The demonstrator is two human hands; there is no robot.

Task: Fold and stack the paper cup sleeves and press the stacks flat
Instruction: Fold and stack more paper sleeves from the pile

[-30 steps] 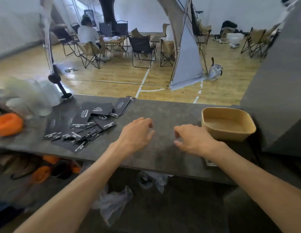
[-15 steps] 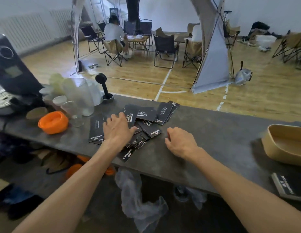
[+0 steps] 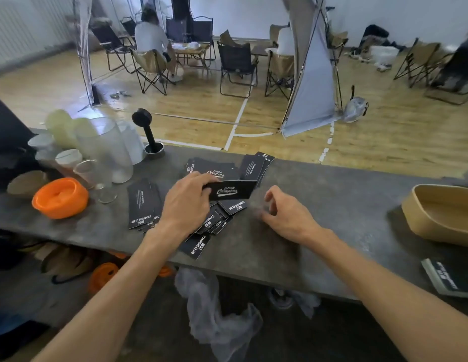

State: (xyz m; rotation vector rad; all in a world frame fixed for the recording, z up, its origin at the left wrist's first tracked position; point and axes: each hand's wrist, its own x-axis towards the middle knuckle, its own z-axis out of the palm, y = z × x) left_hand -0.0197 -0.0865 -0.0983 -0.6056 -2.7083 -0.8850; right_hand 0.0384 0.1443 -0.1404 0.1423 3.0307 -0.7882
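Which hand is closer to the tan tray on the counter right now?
Right. The right hand hovers over bare counter, well short of the tan tray; the left hand is farther off, holding a black sleeve.

A black paper cup sleeve (image 3: 231, 190) with white script lettering is pinched by the left hand (image 3: 187, 202) and held just above a loose pile of black sleeves (image 3: 214, 205) spread over the grey countertop (image 3: 332, 205), while the right hand (image 3: 286, 215) is seen just beside the pile with its fingers loosely curled and nothing in them. An orange silicone bowl (image 3: 59, 197), frosted plastic cups (image 3: 104, 150) and a black tamper (image 3: 149, 134) are seen at the left of the counter, and a tan tray (image 3: 441, 212) at the right.
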